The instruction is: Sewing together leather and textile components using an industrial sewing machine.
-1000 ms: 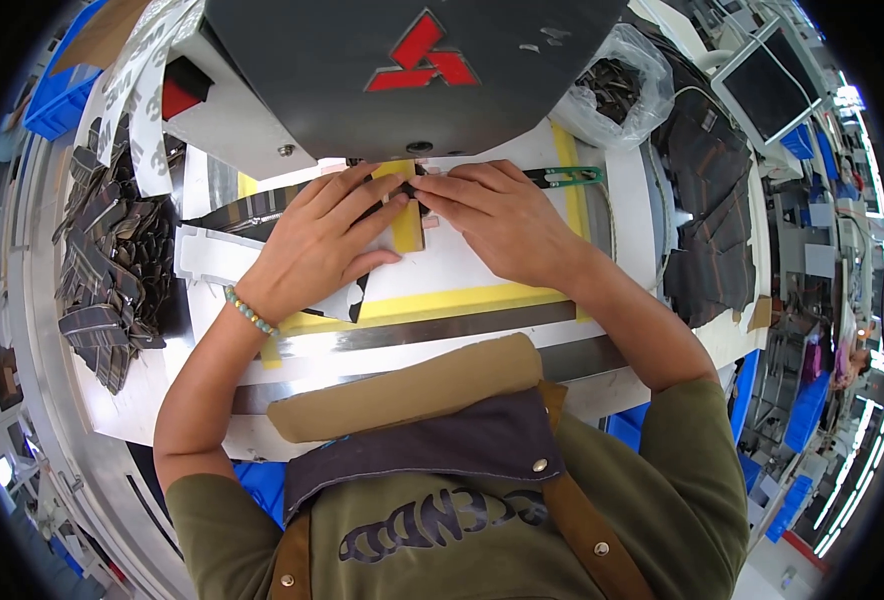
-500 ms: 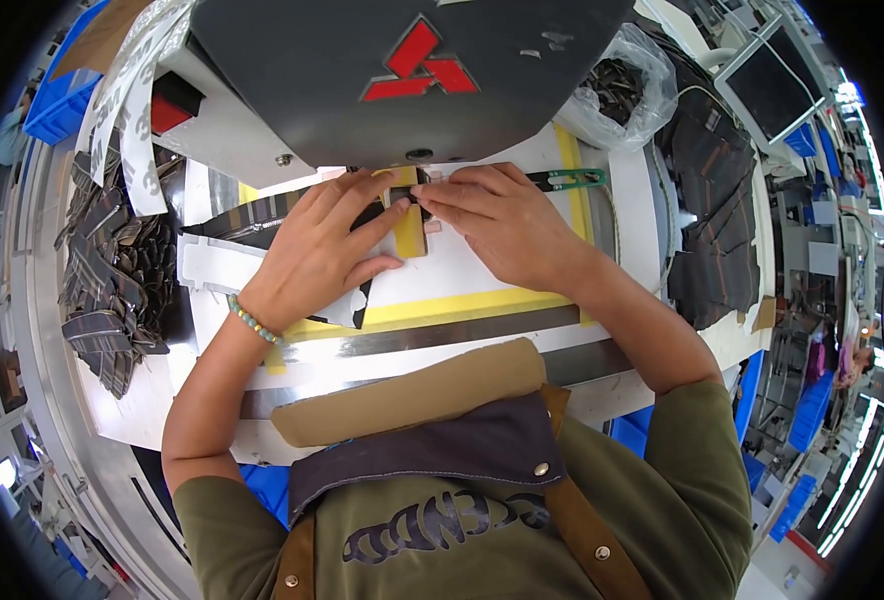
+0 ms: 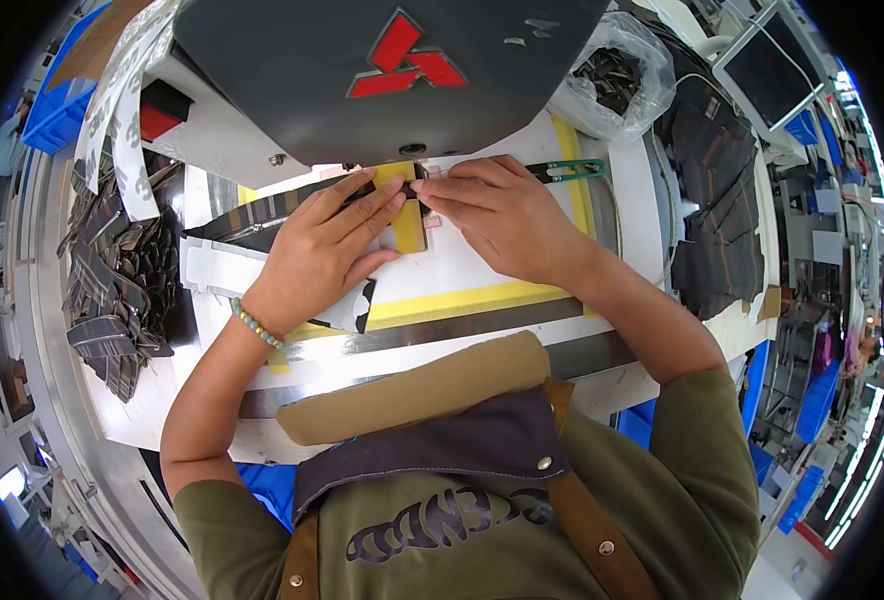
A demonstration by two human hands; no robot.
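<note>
A dark striped fabric strip (image 3: pixel 262 212) lies slantwise under the sewing machine head (image 3: pixel 392 85), with what looks like a zipper along it. My left hand (image 3: pixel 322 245) rests over its right part, fingertips pressed down on it and thumb held apart. From the other side my right hand (image 3: pixel 507 215) pinches the strip's small dark end with bunched fingers. Both sets of fingertips nearly meet over a yellow block (image 3: pixel 410 232). A white template (image 3: pixel 224 268) lies partly beneath my left hand and wrist. My fingers hide the gripped edge; the needle area is hidden by the machine head.
Green-handled thread snips (image 3: pixel 572 170) lie beyond my right hand. Striped fabric pieces are heaped at the left (image 3: pixel 122 270); dark fabric (image 3: pixel 712 200) is stacked at the right. A clear plastic bag (image 3: pixel 617 75) holds dark scraps. Yellow tape (image 3: pixel 462 303) borders the white work surface.
The view has shifted slightly. My hands stay at nearly the same spot on the strip, with only small finger movements.
</note>
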